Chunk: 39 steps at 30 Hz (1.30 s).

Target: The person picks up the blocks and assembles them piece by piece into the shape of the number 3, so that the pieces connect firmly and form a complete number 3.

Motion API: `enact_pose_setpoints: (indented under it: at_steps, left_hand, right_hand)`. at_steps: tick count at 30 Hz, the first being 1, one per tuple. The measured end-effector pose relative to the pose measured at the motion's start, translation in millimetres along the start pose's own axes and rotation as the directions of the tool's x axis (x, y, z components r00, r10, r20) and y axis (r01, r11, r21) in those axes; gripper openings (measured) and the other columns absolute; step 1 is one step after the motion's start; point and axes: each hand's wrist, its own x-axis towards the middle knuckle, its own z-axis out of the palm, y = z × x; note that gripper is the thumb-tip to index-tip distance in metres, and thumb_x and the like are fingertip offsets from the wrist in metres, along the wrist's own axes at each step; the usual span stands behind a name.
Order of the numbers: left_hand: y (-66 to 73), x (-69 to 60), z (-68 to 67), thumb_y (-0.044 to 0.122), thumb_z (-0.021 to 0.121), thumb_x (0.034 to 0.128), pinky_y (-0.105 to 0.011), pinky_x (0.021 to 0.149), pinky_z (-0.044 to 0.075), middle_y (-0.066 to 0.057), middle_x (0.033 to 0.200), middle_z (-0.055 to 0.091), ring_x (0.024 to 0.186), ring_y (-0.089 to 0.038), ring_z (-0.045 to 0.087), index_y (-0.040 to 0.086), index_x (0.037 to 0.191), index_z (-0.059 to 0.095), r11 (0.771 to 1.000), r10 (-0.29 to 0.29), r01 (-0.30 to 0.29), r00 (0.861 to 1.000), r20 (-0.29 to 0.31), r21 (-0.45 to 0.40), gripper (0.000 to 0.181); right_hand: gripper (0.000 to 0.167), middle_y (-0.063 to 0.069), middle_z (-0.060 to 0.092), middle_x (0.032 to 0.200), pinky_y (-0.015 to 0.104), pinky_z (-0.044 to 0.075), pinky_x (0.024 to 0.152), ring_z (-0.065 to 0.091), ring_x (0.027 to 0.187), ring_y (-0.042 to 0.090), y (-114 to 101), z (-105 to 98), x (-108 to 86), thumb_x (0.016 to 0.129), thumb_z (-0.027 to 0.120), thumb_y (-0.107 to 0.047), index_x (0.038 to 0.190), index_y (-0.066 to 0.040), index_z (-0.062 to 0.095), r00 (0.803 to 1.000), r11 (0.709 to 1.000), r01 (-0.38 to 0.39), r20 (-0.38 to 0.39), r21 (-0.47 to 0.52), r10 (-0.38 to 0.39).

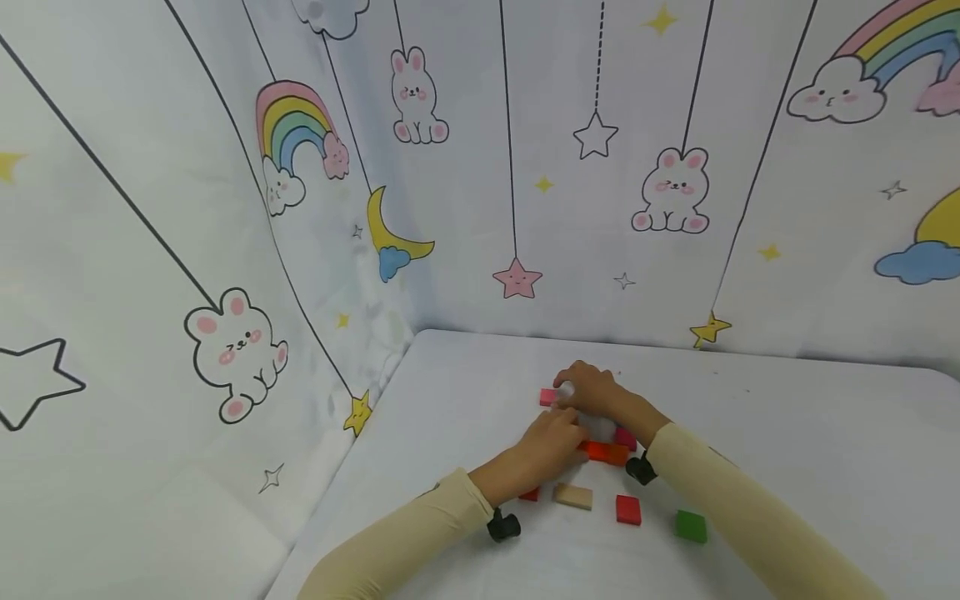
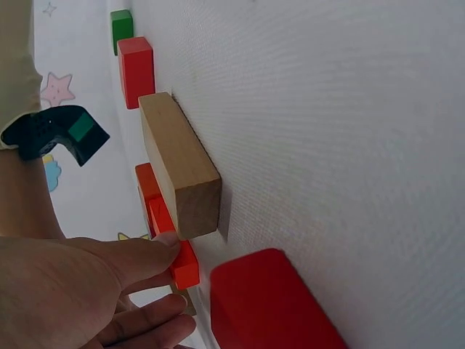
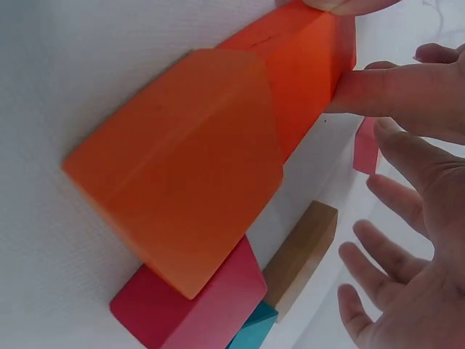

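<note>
My left hand [image 1: 551, 443] pinches a red-orange block [image 3: 309, 80] between thumb and finger, as the left wrist view also shows. That block stands end to end with an orange block [image 3: 182, 160], and the two appear to touch. My right hand [image 3: 429, 233] is farther off, its fingers spread and loosely bent. Its nearest fingertip overlaps a small pink block [image 3: 365, 149] in the right wrist view; contact cannot be told. In the head view the pink block [image 1: 548, 397] lies just left of the right hand [image 1: 588, 388]. A crimson block [image 3: 196, 302] lies beside the orange one.
Closer to the body lie a tan wooden block [image 1: 573, 497], a red block [image 1: 628, 510], a green block [image 1: 691, 527] and a partly hidden dark red block [image 1: 529, 494]. A brown block [image 3: 301, 254] and a teal block [image 3: 254, 327] sit beyond the crimson one. White cloth covers the table [image 1: 450, 400].
</note>
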Motion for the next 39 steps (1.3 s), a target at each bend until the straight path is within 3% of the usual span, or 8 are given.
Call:
enact_pose_setpoints:
  at_steps: [7, 11, 18, 25, 34, 39]
  left_hand:
    - [2.9, 2.2, -0.2, 0.04, 0.079, 0.0963, -0.034, 0.113, 0.047, 0.002, 0.11, 0.068, 0.11, -0.013, 0.064, 0.022, 0.114, 0.081, 1.0, -0.003, 0.003, 1.0, 0.0, 0.025, 0.025]
    - [3.3, 3.3, 0.5, 0.04, 0.079, 0.0962, -0.038, 0.117, 0.045, 0.001, 0.109, 0.068, 0.113, -0.014, 0.064, 0.022, 0.113, 0.081, 0.999, 0.001, -0.001, 1.0, -0.005, 0.038, 0.025]
    - [3.3, 3.5, 0.8, 0.041, 0.077, 0.0971, -0.028, 0.1, 0.052, 0.001, 0.111, 0.069, 0.114, -0.013, 0.063, 0.023, 0.118, 0.081, 0.999, -0.001, 0.001, 1.0, 0.005, 0.036, 0.028]
    - [4.0, 2.2, 0.6, 0.042, 0.077, 0.097, -0.028, 0.1, 0.052, 0.001, 0.114, 0.069, 0.118, -0.014, 0.064, 0.023, 0.118, 0.08, 0.999, -0.011, 0.01, 1.0, 0.011, 0.039, 0.029]
    - [4.1, 2.9, 3.4, 0.045, 0.076, 0.0969, -0.024, 0.089, 0.05, 0.004, 0.111, 0.066, 0.111, -0.01, 0.061, 0.024, 0.117, 0.079, 0.998, -0.033, 0.033, 0.999, 0.015, 0.057, 0.029]
    - [3.2, 2.1, 3.7, 0.045, 0.076, 0.0972, -0.022, 0.082, 0.048, 0.004, 0.11, 0.066, 0.121, -0.013, 0.063, 0.025, 0.119, 0.078, 0.998, -0.034, 0.033, 0.999, 0.012, 0.057, 0.029]
  right_hand:
    - [0.029, 0.02, 0.064, 0.131, 0.069, 0.046, 0.098, 0.061, 0.12, 0.04, -4.8, -2.3, 1.5, 0.096, 0.077, -0.026, 0.121, -0.012, 0.075, 1.0, 1.0, -0.02, 0.017, -0.012, 0.021]
    - [0.028, 0.019, 0.065, 0.127, 0.069, 0.046, 0.097, 0.062, 0.119, 0.04, -5.5, -1.3, 2.6, 0.096, 0.077, -0.024, 0.12, -0.011, 0.076, 1.0, 0.999, -0.018, 0.017, -0.028, 0.018]
    - [0.027, 0.018, 0.068, 0.123, 0.068, 0.048, 0.094, 0.064, 0.116, 0.039, -5.9, -1.5, 3.2, 0.094, 0.079, -0.025, 0.117, -0.01, 0.078, 1.0, 0.999, -0.018, 0.007, -0.047, 0.019]
    - [0.027, 0.017, 0.068, 0.124, 0.068, 0.048, 0.095, 0.064, 0.118, 0.039, -5.1, -1.0, 3.1, 0.094, 0.08, -0.027, 0.117, -0.012, 0.078, 1.0, 0.998, -0.027, 0.005, -0.062, 0.028]
    - [0.027, 0.018, 0.068, 0.125, 0.069, 0.047, 0.096, 0.064, 0.118, 0.038, -4.5, -0.4, 1.1, 0.093, 0.081, -0.027, 0.114, -0.012, 0.078, 1.0, 0.997, -0.021, -0.017, -0.07, 0.02]
    - [0.023, 0.017, 0.069, 0.123, 0.069, 0.047, 0.095, 0.065, 0.115, 0.037, -2.4, -1.9, 0.1, 0.091, 0.082, -0.027, 0.11, -0.013, 0.08, 0.999, 0.997, -0.036, -0.017, -0.062, 0.035]
